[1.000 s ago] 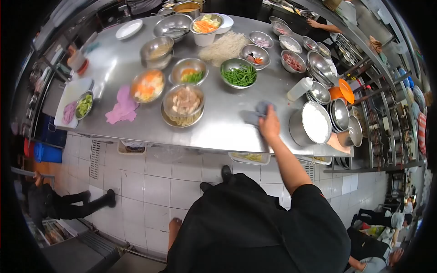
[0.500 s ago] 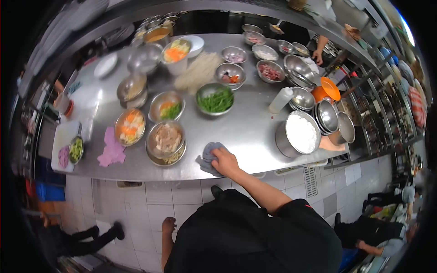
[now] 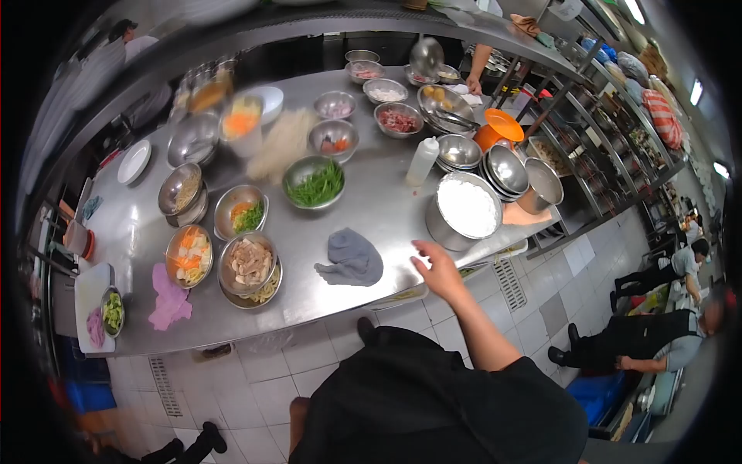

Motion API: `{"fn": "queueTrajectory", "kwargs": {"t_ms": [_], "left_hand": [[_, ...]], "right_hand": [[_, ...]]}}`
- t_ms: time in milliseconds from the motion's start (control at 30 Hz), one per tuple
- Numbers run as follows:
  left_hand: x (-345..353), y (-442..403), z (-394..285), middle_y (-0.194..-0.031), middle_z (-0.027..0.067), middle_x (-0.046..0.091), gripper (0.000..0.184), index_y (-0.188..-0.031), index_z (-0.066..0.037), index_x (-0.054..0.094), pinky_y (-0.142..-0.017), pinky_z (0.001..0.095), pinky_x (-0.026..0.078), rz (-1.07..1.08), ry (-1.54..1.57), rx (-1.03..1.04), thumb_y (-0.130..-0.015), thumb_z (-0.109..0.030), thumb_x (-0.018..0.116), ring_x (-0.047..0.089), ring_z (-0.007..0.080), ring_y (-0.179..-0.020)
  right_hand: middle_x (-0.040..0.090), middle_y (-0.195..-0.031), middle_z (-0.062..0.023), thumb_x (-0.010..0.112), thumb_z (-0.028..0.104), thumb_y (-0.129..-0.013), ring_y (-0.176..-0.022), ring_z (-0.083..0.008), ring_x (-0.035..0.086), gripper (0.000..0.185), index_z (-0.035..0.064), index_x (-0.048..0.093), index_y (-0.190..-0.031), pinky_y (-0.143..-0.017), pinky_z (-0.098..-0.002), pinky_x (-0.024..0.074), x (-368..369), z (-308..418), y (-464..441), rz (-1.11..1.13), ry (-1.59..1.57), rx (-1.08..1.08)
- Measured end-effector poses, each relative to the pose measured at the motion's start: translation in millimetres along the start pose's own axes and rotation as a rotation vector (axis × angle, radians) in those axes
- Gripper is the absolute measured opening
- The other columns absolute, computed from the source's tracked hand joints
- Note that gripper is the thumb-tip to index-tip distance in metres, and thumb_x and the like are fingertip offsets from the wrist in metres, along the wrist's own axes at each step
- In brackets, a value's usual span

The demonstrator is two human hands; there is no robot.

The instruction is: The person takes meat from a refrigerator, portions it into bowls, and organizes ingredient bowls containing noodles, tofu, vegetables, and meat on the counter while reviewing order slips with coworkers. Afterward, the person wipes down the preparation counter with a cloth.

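Note:
My right hand [image 3: 437, 271] is open and empty above the front edge of the steel table [image 3: 363, 302], just below the large pot of white contents [image 3: 464, 206]. To its left, a crumpled grey cloth [image 3: 352, 257] lies on the table, apart from my fingers. Beyond the cloth sits a steel bowl of green beans [image 3: 314, 183]. A bowl of pale meat pieces [image 3: 248, 264] stands left of the cloth. Only part of my left forearm shows at my side; the hand itself is hidden.
A squeeze bottle [image 3: 422, 162], stacked bowls [image 3: 507, 170] and an orange container [image 3: 502, 125] stand on the right. A pink cloth [image 3: 168, 298] and white board [image 3: 90, 313] lie left. People [image 3: 641, 332] stand at the lower right. A shelf [image 3: 309, 19] spans overhead.
My right hand has let go of the grey cloth and moved right of it. The view has turned and shifted. My left hand has dropped out of sight.

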State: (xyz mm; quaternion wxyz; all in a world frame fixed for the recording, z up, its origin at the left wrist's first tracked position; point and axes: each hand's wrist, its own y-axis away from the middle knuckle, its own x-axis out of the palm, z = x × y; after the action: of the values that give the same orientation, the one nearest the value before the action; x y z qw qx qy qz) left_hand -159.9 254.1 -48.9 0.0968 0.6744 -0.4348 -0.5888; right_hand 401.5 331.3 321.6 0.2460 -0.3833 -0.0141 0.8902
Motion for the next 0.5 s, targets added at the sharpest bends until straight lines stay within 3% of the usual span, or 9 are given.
{"fn": "queueTrajectory", "kwargs": {"t_ms": [67, 167, 300, 400, 500], "left_hand": [[14, 10, -6, -0.081, 0.0060, 0.067, 0.029, -0.104, -0.004, 0.062, -0.061, 0.0338, 0.055, -0.011, 0.325, -0.168, -0.093, -0.031, 0.059, 0.068, 0.0177, -0.077], [8, 15, -20, -0.084, 0.0057, 0.067, 0.031, -0.106, -0.004, 0.062, -0.063, 0.0336, 0.055, -0.036, 0.529, -0.219, -0.093, -0.032, 0.059, 0.067, 0.0174, -0.079], [-47, 26, -58, -0.088, 0.0052, 0.067, 0.034, -0.108, -0.004, 0.062, -0.066, 0.0334, 0.055, -0.077, 1.004, -0.267, -0.093, -0.034, 0.059, 0.067, 0.0169, -0.082], [-176, 27, -130, -0.092, 0.0049, 0.067, 0.036, -0.110, -0.003, 0.062, -0.068, 0.0332, 0.055, 0.007, 1.345, -0.147, -0.094, -0.035, 0.059, 0.066, 0.0166, -0.084], [-333, 13, -230, -0.103, 0.0047, 0.066, 0.041, -0.118, -0.002, 0.060, -0.069, 0.0306, 0.054, 0.279, 1.145, 0.005, -0.095, -0.036, 0.058, 0.064, 0.0146, -0.086]], "right_hand": [[0.065, -0.104, -0.0142, 0.067, 0.018, -0.087, -0.093, -0.0245, 0.064, 0.035, 0.0062, 0.061, -0.120, -0.078, -0.0340, 0.0515, -33, -15, -11, -0.068, -0.014, 0.042], [0.066, -0.098, -0.0139, 0.066, 0.016, -0.087, -0.089, -0.0235, 0.065, 0.033, 0.0055, 0.062, -0.117, -0.075, -0.0337, 0.0518, -86, -28, -45, -0.177, -0.017, 0.051], [0.067, -0.098, -0.0153, 0.066, 0.017, -0.085, -0.089, -0.0264, 0.066, 0.030, 0.0043, 0.064, -0.112, -0.078, -0.0354, 0.0518, -151, -75, -131, -0.344, 0.126, -0.147], [0.068, -0.103, -0.0170, 0.065, 0.019, -0.085, -0.093, -0.0300, 0.067, 0.031, 0.0044, 0.063, -0.113, -0.081, -0.0381, 0.0515, -195, -114, -215, -0.335, 0.252, -0.073], [0.067, -0.105, -0.0178, 0.062, 0.018, -0.085, -0.097, -0.0314, 0.066, 0.030, 0.0048, 0.064, -0.112, -0.082, -0.0408, 0.0512, -215, -159, -302, -0.239, 0.424, -0.020]]}}
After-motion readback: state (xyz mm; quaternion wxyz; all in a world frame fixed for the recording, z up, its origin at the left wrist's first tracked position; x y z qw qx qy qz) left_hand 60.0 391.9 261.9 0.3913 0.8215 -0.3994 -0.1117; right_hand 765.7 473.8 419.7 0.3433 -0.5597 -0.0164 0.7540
